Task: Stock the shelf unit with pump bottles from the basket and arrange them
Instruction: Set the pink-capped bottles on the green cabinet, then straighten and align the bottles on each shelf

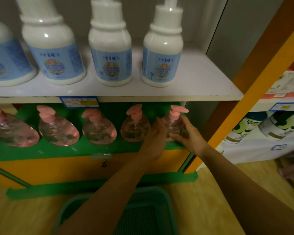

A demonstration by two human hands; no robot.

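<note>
Upper shelf (202, 82): a white board carried four white pump bottles with blue labels (110, 48) in a row, all upright; the leftmost was cut by the frame edge.
Price tag (79, 102): a blue and yellow slip hung on the front edge of that board, left of centre.
Lower shelf (58, 151): a green ledge held five clear pink pump bottles (98, 131) side by side, each with a pink pump head.
Left hand (154, 141): it reached in from below, fingers curved against the left side of the rightmost pink bottle (174, 126) — touching it, though a full grasp could not be made out.
Rightmost pink bottle: it stood upright at the right end of the green ledge, between the two hands.
Right hand (190, 134): partly open, its fingers lay on the right side and lower front of the same bottle.
Basket (168, 200): a teal basket sat on the wooden floor below the arms — its contents could not be seen.
Neighbouring rack (261, 145): white shelves at the far right held other bottles, blurred.
</note>
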